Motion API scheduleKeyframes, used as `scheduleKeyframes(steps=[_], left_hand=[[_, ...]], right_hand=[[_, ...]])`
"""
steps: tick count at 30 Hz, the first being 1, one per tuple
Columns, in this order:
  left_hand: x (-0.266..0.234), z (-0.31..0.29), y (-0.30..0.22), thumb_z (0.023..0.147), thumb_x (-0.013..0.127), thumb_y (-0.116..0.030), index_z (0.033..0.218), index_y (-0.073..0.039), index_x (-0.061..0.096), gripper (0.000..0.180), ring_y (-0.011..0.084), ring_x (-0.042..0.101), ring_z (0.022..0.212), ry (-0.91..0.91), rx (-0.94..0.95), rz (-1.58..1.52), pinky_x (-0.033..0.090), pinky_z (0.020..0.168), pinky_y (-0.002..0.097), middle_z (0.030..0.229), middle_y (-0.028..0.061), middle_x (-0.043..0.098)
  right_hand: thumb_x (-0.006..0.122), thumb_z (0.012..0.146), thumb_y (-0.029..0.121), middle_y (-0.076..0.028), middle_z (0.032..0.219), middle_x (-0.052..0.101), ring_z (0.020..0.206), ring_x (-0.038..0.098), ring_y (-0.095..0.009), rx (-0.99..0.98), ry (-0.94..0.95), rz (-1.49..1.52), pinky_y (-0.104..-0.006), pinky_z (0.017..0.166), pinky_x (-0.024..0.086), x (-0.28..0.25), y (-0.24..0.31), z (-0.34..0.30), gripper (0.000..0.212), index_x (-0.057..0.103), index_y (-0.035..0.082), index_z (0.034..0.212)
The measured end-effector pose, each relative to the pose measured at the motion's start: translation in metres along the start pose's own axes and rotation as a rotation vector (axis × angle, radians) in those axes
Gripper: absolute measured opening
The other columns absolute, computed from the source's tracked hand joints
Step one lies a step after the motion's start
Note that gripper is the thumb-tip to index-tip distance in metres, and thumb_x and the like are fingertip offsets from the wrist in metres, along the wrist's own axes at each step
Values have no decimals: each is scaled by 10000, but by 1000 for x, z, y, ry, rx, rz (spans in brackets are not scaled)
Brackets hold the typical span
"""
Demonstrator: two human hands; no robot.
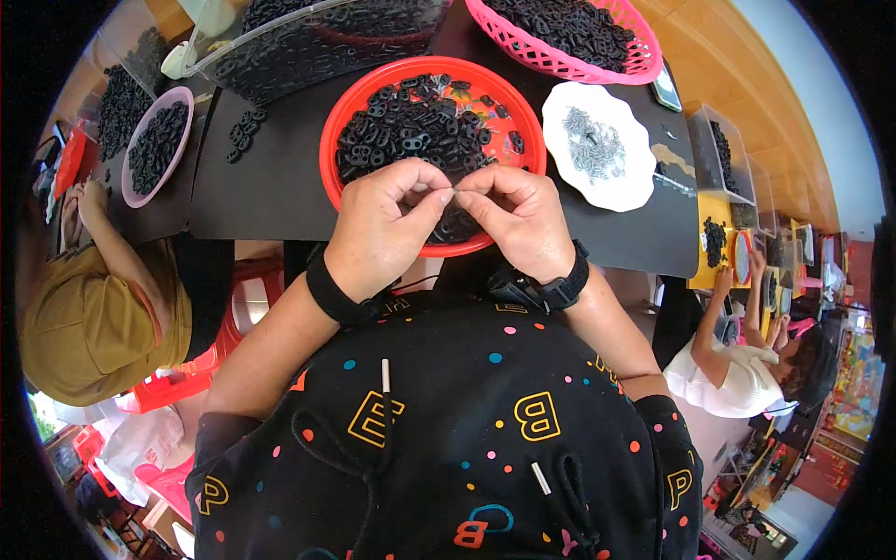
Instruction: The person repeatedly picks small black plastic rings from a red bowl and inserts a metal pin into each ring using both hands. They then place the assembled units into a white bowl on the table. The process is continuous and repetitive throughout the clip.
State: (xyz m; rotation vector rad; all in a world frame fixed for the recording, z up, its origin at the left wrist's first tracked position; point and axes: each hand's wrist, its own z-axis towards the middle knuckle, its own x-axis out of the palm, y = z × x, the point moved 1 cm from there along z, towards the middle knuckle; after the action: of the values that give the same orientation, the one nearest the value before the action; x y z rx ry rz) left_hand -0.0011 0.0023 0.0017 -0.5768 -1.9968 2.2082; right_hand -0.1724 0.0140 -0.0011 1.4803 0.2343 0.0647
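My left hand [385,222] and my right hand [525,222] meet over the near part of a round red tray [330,140]. Thumb and forefinger of each are pinched together, and the fingertips almost touch. Whatever lies between them is too small to make out; only a tiny pale speck shows there. Many small black oval plastic pieces with two holes [411,135] fill the tray under and beyond my hands. A few thin metal pins lie among them. To the right, a white scalloped plate [637,187] bears a heap of small silvery metal pins [594,145].
A pink basket [644,65] of black pieces stands at the far right, a clear bin [317,56] at the far left. Loose black pieces [245,133] lie on the dark table [271,187]. Co-workers sit left [103,317] and right [737,373]. A pale purple bowl [177,98] stands left.
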Motion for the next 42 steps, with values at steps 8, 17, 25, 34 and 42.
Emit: scheduleKeyframes(steps=[8,17,25,34,42], left_hand=[[4,-1,2,857,574,-4,917,-15,577,61,50,542,730,6,-38,-59,449,645,203,824,-5,598],[1,-2,-3,870,566,-44,915,-2,568,62,62,553,711,59,-70,79,465,631,219,786,18,604],[0,-1,5,876,546,-27,940,-7,549,67,76,569,729,92,-9,39,475,654,219,820,19,597],[1,-1,4,883,551,-46,952,-31,550,70,61,562,733,81,-133,-212,457,643,197,833,-1,595],[-1,-1,6,854,560,-7,934,1,572,81,69,580,730,47,-125,-143,483,662,213,822,22,616]], right_hand=[[605,831,26,-14,758,635,693,551,-49,19,-22,11,-210,605,449,1,-1,-1,42,635,-3,839],[610,804,24,-38,717,616,626,552,-84,-94,-39,-160,-225,553,435,2,-4,-3,36,633,3,820],[602,819,33,-35,727,628,645,556,-65,-86,-64,-124,-214,563,443,3,-4,-2,53,637,-4,834],[596,825,42,-41,721,629,638,558,-72,-102,-21,-131,-225,559,441,2,-6,-1,61,636,-3,829],[598,805,44,-60,704,616,612,560,-104,-124,-10,-201,-238,545,434,4,-7,0,50,634,10,812]])
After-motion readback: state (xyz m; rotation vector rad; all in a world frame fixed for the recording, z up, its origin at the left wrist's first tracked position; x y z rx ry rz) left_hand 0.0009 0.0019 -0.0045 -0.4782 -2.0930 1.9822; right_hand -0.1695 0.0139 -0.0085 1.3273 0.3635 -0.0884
